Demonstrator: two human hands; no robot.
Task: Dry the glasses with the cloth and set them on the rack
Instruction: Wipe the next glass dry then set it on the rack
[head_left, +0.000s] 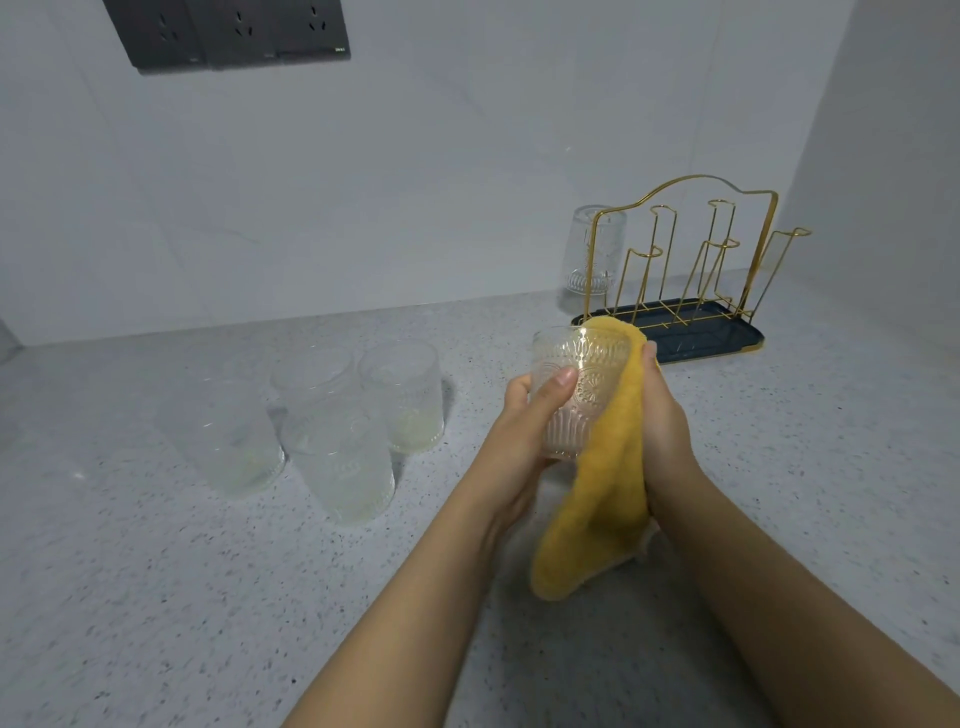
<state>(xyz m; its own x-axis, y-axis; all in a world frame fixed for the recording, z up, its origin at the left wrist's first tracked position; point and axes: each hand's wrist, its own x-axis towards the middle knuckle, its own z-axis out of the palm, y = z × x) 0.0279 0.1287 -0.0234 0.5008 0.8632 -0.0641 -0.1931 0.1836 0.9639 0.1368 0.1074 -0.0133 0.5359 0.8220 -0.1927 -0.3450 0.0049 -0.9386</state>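
While your left hand (524, 415) curls round the lower part of the embossed glass (574, 387), thumb across its near side, you hold it above the surface (156, 597), just in front of the rack (691, 275). The glass stands nearly upright, mouth up and tipped slightly away from you, its long axis close to vertical, base toward your palm. Your right hand (667, 421) presses the yellow cloth (602, 488) against the glass's right side, fingers wrapped behind the fabric and thumb showing near the rim; the cloth covers the far rim and hangs down past your wrist.

Behind the glass, the rack is gold wire with upright looped pegs on a dark tray (727, 340), standing on the surface toward the corner of the room. One upturned glass (595, 254) sits on the rack's left end peg, mouth down. Well to the left of the rack, four more glasses (322, 421) stand clustered upright on the surface, close together.

That surface is pale grey speckled stone. It meets a plain white wall (415, 182) at the back and another on the right. High on the back wall, far left of the rack, hangs a dark socket panel (234, 31).
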